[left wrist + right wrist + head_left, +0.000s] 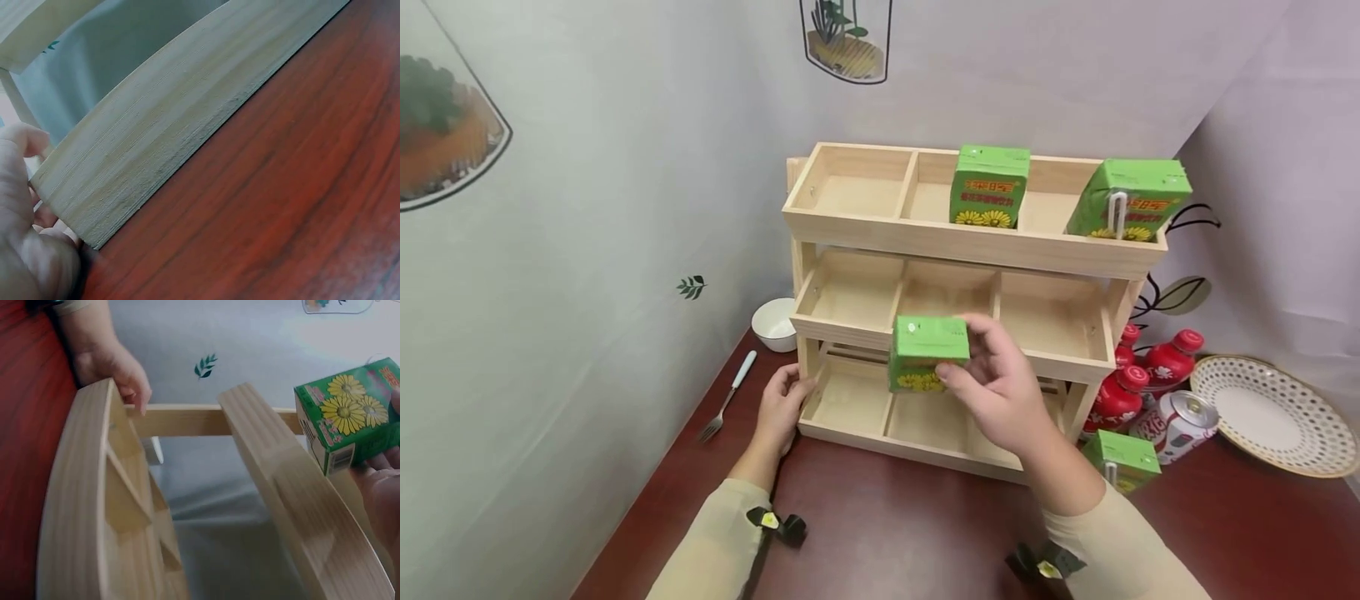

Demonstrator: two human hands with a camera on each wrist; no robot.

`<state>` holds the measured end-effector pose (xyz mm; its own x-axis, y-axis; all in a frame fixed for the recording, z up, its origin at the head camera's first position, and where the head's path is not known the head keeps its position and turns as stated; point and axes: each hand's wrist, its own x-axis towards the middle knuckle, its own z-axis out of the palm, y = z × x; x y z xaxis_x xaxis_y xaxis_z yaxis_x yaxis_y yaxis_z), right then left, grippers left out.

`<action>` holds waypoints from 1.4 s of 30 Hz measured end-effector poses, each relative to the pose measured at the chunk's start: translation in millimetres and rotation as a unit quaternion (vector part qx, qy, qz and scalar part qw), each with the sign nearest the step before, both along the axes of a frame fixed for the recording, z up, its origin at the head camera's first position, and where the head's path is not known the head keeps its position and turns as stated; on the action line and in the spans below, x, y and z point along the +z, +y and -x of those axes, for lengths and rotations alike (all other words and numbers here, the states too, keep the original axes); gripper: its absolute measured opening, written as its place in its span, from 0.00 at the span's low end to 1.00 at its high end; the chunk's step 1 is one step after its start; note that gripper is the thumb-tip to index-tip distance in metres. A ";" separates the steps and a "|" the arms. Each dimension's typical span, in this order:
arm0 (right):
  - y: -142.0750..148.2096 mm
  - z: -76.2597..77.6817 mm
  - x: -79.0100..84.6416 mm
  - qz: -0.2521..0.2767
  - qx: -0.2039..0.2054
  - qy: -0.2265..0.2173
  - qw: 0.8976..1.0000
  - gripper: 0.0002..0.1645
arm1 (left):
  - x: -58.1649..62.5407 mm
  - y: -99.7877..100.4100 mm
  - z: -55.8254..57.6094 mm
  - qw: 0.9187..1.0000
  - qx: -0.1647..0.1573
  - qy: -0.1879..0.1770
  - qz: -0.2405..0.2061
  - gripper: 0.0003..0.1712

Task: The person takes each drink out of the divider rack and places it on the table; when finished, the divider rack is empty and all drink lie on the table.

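My right hand (1003, 392) pinches a green drink carton (929, 343) by its side, thumb in front. The carton is held in front of the wooden shelf (977, 250), around its middle and bottom tiers. In the right wrist view the carton (350, 415) shows yellow flowers and a barcode. My left hand (782, 404) grips the lower left corner of the shelf; in the left wrist view its fingers curl round the end of the bottom tray's front board (144, 119). Two more green cartons stand on the top tier, one in the middle (989, 187), one at the right (1127, 200).
Right of the shelf are red bottles (1172, 358), a drink can (1180, 425), another green carton (1123, 458) and a white plate with a dotted rim (1270, 408). At the left lie a white bowl (775, 325) and a fork (727, 396), near the wall.
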<state>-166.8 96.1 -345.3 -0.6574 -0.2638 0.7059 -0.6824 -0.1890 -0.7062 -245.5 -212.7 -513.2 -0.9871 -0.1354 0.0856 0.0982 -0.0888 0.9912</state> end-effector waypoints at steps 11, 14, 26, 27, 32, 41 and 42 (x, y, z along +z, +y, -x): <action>24.4 -32.1 -41.3 -0.037 0.043 -0.037 0.998 0.31 | -4.5 -1.3 1.6 0.999 0.007 -0.009 0.030 0.20; 34.0 -39.7 -56.2 -0.040 0.037 -0.069 0.996 0.31 | -6.6 -0.3 1.6 0.999 0.010 -0.006 0.034 0.20; 80.5 -65.5 -113.4 0.010 0.053 -0.101 0.993 0.31 | -3.9 3.8 -1.5 0.998 0.029 -0.021 0.052 0.22; 84.4 -67.2 -116.8 0.015 0.053 -0.095 0.994 0.32 | -3.3 3.9 -2.0 0.998 0.029 -0.021 0.052 0.22; 104.1 -76.3 -135.1 0.046 0.059 -0.087 0.993 0.34 | -3.7 5.1 -1.5 0.998 0.030 -0.018 0.051 0.22; 123.2 -84.3 -159.2 0.113 0.132 -0.118 0.978 0.33 | -5.0 6.4 -1.4 0.997 0.038 -0.008 0.066 0.20; 124.5 -84.6 -159.9 0.118 0.139 -0.119 0.976 0.33 | -4.9 5.8 -1.8 0.997 0.040 -0.009 0.067 0.19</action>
<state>-82.1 220.6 -505.2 -0.7366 -0.3027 0.6047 -0.4039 -0.5202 -0.7525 -243.7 -206.9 -518.1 -0.9749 -0.2029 0.0914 0.0826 0.0516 0.9952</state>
